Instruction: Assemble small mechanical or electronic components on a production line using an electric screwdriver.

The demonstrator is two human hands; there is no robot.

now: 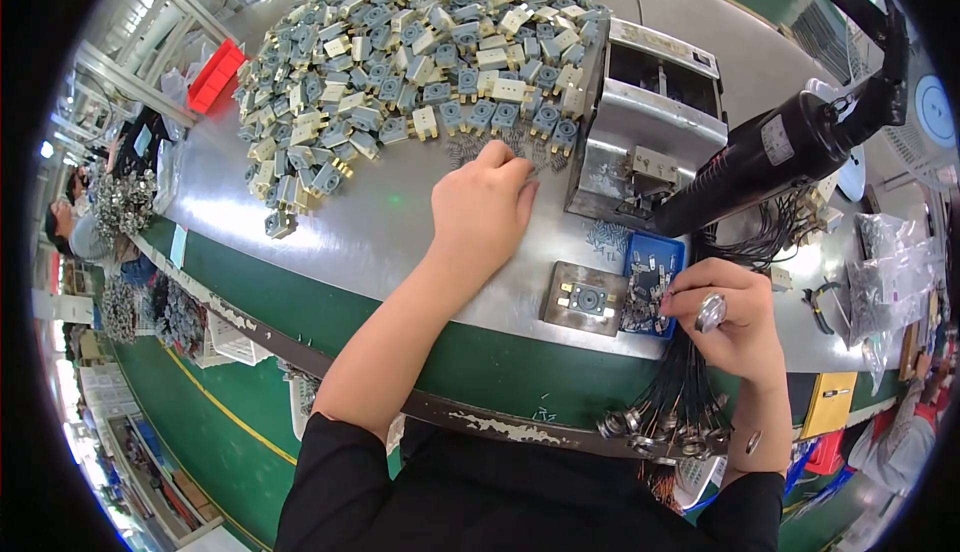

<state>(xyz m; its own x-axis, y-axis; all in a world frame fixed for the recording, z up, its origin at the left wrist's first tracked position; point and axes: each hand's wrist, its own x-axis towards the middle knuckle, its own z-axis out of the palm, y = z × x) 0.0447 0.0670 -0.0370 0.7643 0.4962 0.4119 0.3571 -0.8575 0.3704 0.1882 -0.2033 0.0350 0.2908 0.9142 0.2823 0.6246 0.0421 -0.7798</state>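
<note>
My left hand [482, 202] reaches over a scatter of small springs [553, 159] with fingers curled together; whatever they pinch is hidden. My right hand [735, 317] is closed, with a shiny round metal cap [711, 312] held against its fingers. Its fingertips dip at the right side of a blue tray [683, 252] filled with small metal pieces [650, 277]. Left of the tray, a grey socket body [588, 299] sits face up in a metal fixture block [552, 307]. Small screws [607, 237] lie behind the tray.
A large heap of grey and cream socket bodies [420, 52] covers the far bench. A metal box machine [655, 102] and a black electric screwdriver [760, 162] stand at right. Black wires with round metal caps [665, 427] hang over the front edge. Cutters [820, 307] lie right.
</note>
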